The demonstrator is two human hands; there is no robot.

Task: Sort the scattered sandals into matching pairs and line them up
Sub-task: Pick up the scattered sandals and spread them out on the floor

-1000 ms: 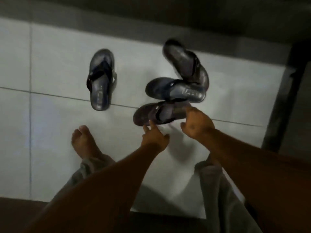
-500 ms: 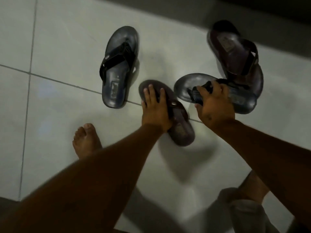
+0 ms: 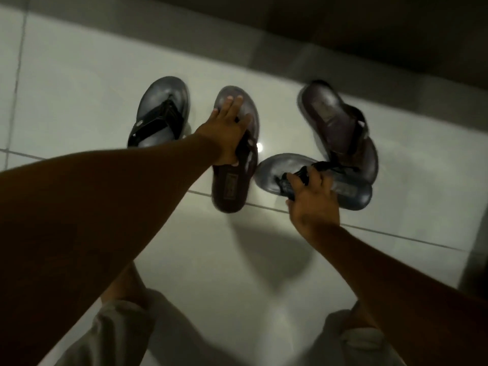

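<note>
A person crouches over four flip-flop sandals on a white tiled floor (image 3: 79, 75), both bare hands at work. The left hand (image 3: 227, 133) lies flat on a brown sandal (image 3: 232, 186), fingers spread across its toe end and thumb hooked by the strap, seemingly to steer it by sliding rather than lifting. It stands just beside a grey sandal with a black strap (image 3: 161, 112), both pointing the same way, though the two look unlike in colour, so this may be only a resting spot. The right hand (image 3: 311, 199) is closed around the strap of a second grey sandal (image 3: 353, 194), the fingers curled under the thong, a grip that suits picking it up. That sandal lies crosswise with its heel end against a second brown sandal (image 3: 330, 114), which sits tilted at the far right; whether they overlap is hard to tell in the dim light.

The count: four sandals, two grey and two brown, making two pairs, neither yet brought together. A dark wall base (image 3: 237, 40) runs along the far edge.
</note>
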